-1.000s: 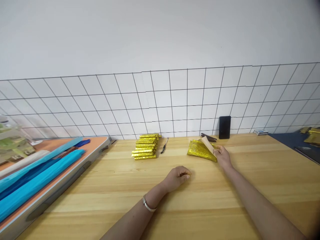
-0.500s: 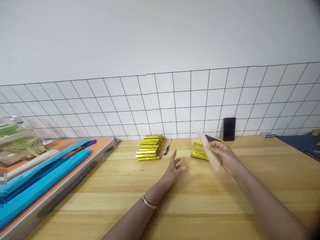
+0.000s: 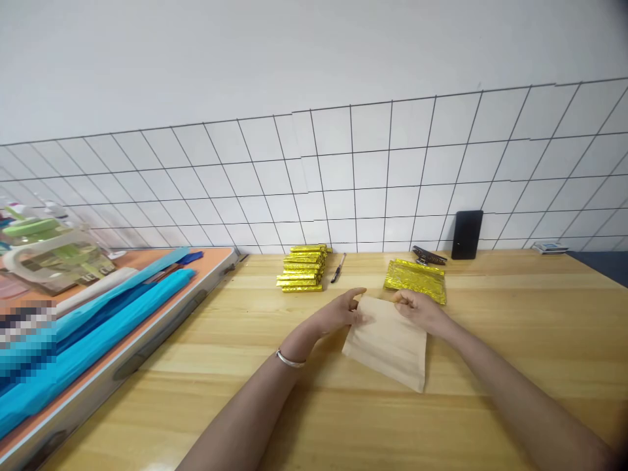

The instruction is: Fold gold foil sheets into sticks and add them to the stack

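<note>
A flat, roughly square beige sheet (image 3: 387,343), which looks like paper, is between my hands above the wooden table (image 3: 235,405). My right hand (image 3: 424,313) pinches its far edge near the right corner. At the far left corner, my left hand (image 3: 339,313) has its thumb on the sheet and its fingers curled at the edge. A flat piece of shiny gold foil (image 3: 417,278) lies just beyond my right hand. Behind the foil rests a black stapler (image 3: 430,256). The silver bracelet (image 3: 290,360) is on my left wrist.
A stack of gold foil strips (image 3: 301,269) sits at the back, with a pen (image 3: 338,268) beside it. A black phone (image 3: 467,234) leans on the tiled wall. On the left, an orange-topped surface holds blue rolls (image 3: 147,304) and a green-lidded container (image 3: 59,252).
The beige sheet has come toward me and left, turning from edge-on to flat. My left hand, spread and empty before, now grips its left corner. The view has shifted slightly.
</note>
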{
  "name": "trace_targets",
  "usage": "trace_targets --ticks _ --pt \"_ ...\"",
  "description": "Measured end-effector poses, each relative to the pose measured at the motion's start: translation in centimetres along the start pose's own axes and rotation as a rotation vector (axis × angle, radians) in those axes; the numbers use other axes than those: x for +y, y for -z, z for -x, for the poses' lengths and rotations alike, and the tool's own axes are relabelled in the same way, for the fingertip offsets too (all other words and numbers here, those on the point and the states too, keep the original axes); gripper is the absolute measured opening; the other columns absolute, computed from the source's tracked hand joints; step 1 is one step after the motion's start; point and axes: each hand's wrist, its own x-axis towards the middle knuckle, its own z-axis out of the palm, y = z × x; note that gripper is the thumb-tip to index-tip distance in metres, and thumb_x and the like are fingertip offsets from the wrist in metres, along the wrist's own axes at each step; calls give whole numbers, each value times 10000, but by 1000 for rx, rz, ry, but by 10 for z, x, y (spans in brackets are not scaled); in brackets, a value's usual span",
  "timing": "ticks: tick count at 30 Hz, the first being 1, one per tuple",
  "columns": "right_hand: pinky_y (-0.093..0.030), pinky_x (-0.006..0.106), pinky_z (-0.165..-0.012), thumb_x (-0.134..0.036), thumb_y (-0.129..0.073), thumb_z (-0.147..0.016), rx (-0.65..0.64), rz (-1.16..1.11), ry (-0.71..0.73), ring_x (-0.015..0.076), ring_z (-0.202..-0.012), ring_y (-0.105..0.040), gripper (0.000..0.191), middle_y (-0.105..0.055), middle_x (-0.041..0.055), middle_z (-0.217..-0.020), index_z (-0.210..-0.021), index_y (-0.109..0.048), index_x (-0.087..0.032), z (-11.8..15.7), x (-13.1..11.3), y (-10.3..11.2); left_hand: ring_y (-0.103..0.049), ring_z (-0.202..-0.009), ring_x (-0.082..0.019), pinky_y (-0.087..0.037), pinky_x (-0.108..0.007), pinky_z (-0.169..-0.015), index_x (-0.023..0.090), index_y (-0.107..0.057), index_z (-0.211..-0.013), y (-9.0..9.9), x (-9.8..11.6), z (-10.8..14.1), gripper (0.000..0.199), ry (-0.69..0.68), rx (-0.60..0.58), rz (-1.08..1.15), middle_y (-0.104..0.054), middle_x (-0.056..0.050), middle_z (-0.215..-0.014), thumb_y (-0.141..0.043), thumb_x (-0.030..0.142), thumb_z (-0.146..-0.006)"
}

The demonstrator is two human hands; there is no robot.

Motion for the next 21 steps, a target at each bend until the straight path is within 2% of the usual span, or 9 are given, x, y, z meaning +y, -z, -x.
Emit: trace_targets --ticks 3,5,7,8,10,11,14,18,21 --pt "-421 366 -772 -244 -532 -766 98 138 40 225 -842 -555 175 -632 48 -888 -909 -624 -207 -3 8 -5 -593 -890 -244 -443 -361 -804 193 -295 -1369 0 1 1 758 71 191 -430 -616 -99 -975 -679 297 -723" --pt "-364 423 -888 -206 -524 -766 161 217 72 261 -991 -504 243 -607 81 -1018 -993 -609 -204 -2 9 -8 -535 -1030 -290 -402 -397 -884 185 -311 -1359 -3 4 2 700 -7 367 -668 -577 -140 -1089 -644 287 -753" --pt "-346 440 -922 -179 -472 -796 197 275 102 261 -1043 -473 279 -584 97 -1072 -1051 -583 -195 0 6 -17 -483 -1118 -285 -372 -410 -944 190 -334 -1340 -11 5 0 566 -171 460 -869 -528 -145 -1194 -551 273 -825" --pt "-363 430 -913 -167 -442 -811 197 298 118 250 -1032 -482 281 -586 97 -1065 -1056 -576 -190 2 4 -23 -476 -1137 -264 -366 -407 -966 196 -354 -1323 -17 4 -2 493 -258 444 -938 -515 -132 -1229 -497 249 -855" --pt "-412 386 -879 -149 -428 -815 156 337 158 223 -994 -513 277 -599 88 -1049 -1044 -580 -183 7 0 -40 -471 -1163 -206 -360 -371 -1007 204 -385 -1294 -29 -5 -7 422 -400 292 -984 -507 -95 -1264 -415 169 -874" --pt "-420 372 -884 -137 -437 -805 128 358 180 215 -989 -522 270 -610 81 -1035 -1022 -592 -183 10 -2 -49 -455 -1189 -201 -349 -378 -1026 189 -373 -1304 -35 -11 -10 449 -437 239 -996 -489 -100 -1291 -412 139 -859" --pt "-344 398 -1001 -115 -436 -800 95 427 220 226 -1129 -463 367 -554 117 -1190 -1149 -544 -147 18 -5 -69 -378 -1272 -216 -333 -415 -1051 137 -230 -1384 -47 -31 -16 577 -454 177 -993 -384 -143 -1386 -416 138 -838" --pt "-293 417 -1053 -104 -420 -803 88 501 223 243 -1220 -396 459 -470 174 -1300 -1260 -457 -83 20 -5 -76 -311 -1317 -227 -294 -435 -1076 133 -182 -1404 -50 -43 -16 593 -442 222 -994 -311 -153 -1431 -398 177 -854" --pt "-288 415 -1061 -103 -397 -818 79 535 221 234 -1237 -388 471 -459 173 -1315 -1288 -429 -80 20 -4 -75 -308 -1320 -227 -291 -432 -1076 136 -175 -1408 -49 -43 -16 586 -438 226 -1008 -307 -151 -1435 -386 203 -865"
